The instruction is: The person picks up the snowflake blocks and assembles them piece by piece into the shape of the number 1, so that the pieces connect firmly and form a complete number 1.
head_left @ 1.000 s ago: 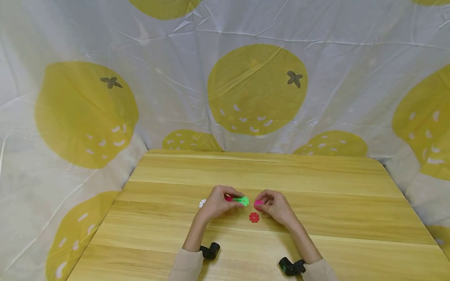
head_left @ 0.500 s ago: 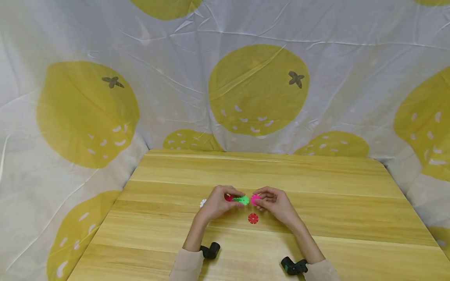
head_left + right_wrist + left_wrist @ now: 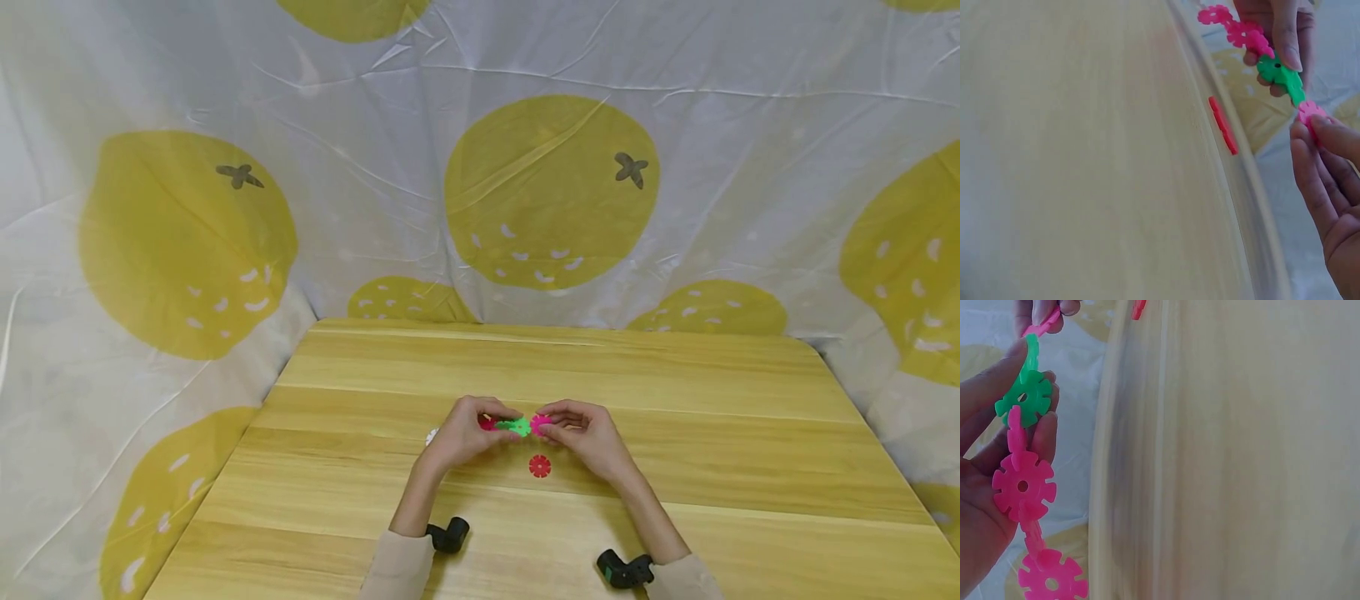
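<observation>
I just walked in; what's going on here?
A person's left grip holds a chain of pink and green notched plastic discs. The right grip pinches another pink notched plastic disc, touching the chain's green end; I can't tell whether it's slotted in. A red notched plastic disc lies apart on the light wooden table.

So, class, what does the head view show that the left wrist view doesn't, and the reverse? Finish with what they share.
Only the head view: the white piece beside the left-hand grip, the black wrist cameras and the sleeves.

Only the left wrist view: the open faces and centre holes of two pink discs linked in the chain; from the head, just a bit of pink peeks out.

Both: the green pieces, the pink piece in the right-hand grip, the red disc and the table.
</observation>
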The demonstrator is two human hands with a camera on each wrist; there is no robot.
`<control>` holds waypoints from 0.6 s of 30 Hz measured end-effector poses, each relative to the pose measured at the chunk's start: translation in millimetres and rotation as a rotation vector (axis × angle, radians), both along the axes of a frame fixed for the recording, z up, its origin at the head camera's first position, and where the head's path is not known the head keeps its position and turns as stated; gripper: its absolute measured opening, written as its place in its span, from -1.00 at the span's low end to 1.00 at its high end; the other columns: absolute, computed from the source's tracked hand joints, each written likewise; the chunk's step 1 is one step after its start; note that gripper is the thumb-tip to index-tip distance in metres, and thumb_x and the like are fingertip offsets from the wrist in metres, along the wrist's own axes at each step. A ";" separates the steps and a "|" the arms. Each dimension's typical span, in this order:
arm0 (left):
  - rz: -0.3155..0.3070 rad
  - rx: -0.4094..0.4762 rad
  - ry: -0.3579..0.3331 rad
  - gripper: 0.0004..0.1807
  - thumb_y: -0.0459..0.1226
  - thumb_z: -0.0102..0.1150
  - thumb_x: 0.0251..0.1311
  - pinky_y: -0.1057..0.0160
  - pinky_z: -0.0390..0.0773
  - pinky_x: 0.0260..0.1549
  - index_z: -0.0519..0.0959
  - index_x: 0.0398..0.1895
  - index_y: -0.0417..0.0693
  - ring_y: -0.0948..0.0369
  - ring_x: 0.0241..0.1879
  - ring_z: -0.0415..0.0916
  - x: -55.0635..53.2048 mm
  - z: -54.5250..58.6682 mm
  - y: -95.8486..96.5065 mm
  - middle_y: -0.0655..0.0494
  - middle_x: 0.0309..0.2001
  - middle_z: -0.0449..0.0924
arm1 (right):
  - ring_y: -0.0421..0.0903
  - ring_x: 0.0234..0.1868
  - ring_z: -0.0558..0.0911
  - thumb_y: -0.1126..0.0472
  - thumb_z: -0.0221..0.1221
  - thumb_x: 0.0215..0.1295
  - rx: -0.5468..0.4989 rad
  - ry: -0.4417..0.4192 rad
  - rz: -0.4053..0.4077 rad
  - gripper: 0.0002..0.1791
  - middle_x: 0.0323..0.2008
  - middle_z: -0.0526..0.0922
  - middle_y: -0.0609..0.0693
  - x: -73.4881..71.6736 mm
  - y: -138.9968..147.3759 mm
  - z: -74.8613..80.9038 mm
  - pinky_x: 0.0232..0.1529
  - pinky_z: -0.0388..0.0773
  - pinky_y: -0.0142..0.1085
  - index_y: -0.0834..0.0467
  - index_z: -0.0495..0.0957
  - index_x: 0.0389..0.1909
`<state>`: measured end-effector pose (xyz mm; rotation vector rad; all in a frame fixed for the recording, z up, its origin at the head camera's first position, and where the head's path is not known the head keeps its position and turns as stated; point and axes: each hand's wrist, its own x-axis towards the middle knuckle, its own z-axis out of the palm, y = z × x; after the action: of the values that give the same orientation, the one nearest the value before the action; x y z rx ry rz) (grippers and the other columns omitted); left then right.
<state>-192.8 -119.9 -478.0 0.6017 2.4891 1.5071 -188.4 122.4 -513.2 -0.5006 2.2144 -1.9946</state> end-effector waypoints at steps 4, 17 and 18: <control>0.006 -0.005 0.003 -0.75 -0.29 0.52 0.15 0.42 0.51 -0.35 0.81 -0.08 -0.08 0.24 -0.27 0.50 -1.0 -1.7 -0.8 0.04 -0.19 0.78 | 0.09 -0.27 0.80 0.30 0.39 0.31 -0.004 0.022 -0.022 -0.74 -0.19 0.77 0.33 -0.2 -2.4 -2.2 -0.19 0.77 -0.12 0.32 0.71 -0.03; 0.016 0.018 0.014 -0.77 -0.24 0.52 0.14 0.40 0.52 -0.35 0.82 -0.12 -0.04 0.25 -0.29 0.51 -1.8 -3.6 -0.3 0.07 -0.22 0.79 | -0.14 -0.20 0.83 0.36 0.34 0.34 -0.071 0.015 -0.056 -0.80 -0.13 0.78 0.37 4.9 -8.0 0.9 -0.14 0.76 -0.11 0.38 0.73 -0.09; 0.018 0.015 0.021 -0.78 -0.25 0.52 0.15 0.40 0.51 -0.35 0.82 -0.13 -0.04 0.24 -0.29 0.50 -1.6 -3.6 -0.2 0.06 -0.23 0.79 | -0.16 -0.19 0.83 0.36 0.34 0.33 -0.071 0.017 -0.062 -0.80 -0.14 0.78 0.37 5.3 -8.9 1.2 -0.14 0.76 -0.14 0.38 0.74 -0.09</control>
<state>-194.4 -120.0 -481.6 0.6014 2.5072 1.5357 -183.1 113.4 -512.0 -0.4638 2.2015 -2.1137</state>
